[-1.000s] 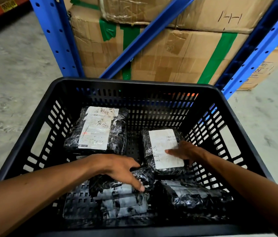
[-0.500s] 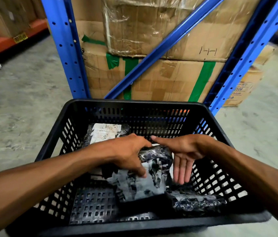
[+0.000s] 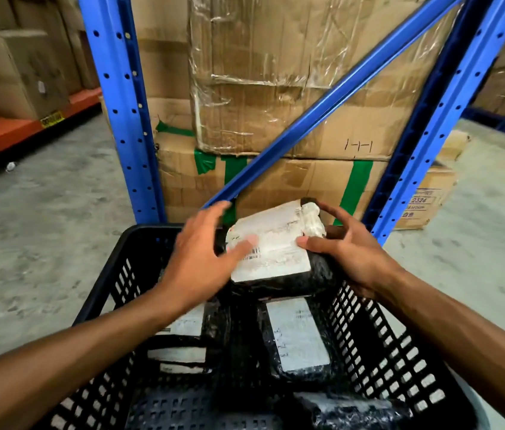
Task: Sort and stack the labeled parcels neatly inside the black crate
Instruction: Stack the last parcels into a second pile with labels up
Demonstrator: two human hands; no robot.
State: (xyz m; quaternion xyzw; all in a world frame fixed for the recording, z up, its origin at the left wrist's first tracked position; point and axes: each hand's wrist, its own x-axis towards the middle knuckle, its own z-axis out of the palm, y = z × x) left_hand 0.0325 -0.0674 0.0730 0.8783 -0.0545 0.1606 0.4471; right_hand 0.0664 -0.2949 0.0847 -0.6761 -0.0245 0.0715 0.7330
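Above the far end of the black crate (image 3: 102, 293), a labeled parcel (image 3: 271, 254) is now lifted up, when half a second ago it sat low inside. Right hand (image 3: 350, 259) has fingers curled around its right edge; left hand (image 3: 201, 262) rests spread on the label, thumb pressing. Looks like it's getting checked before stacking. Below it in the crate sit two label-up parcels (image 3: 297, 336), plus a dark one nearer me. Behind the crate: gray concrete floor (image 3: 43, 231), blue rack upright (image 3: 120, 113), taped cardboard boxes (image 3: 276, 88).
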